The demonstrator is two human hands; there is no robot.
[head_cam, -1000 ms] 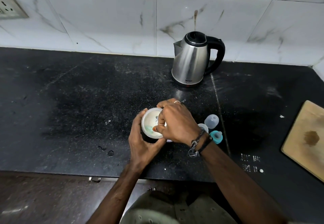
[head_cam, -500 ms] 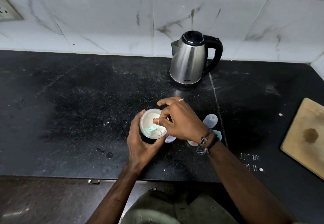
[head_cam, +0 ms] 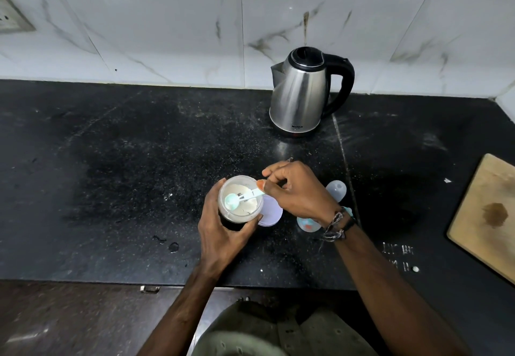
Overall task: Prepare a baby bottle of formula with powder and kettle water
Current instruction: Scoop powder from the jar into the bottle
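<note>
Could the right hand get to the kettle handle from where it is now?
Probably yes. The kettle stands behind the right hand with bare counter between, its handle turned rightward and unobstructed. But that hand now holds the scoop, so it would need freeing first.

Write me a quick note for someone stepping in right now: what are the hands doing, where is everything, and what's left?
Left hand: wrapped around the open powder jar.
Right hand: pinching the scoop, bowl over the powder.
Jar lid lies beside the jar. Bottle and its cap sit behind the right wrist. Kettle stands at the wall, lid shut.
Done: jar opened.
Left: scoop powder into bottle, pour water, close up.
</note>
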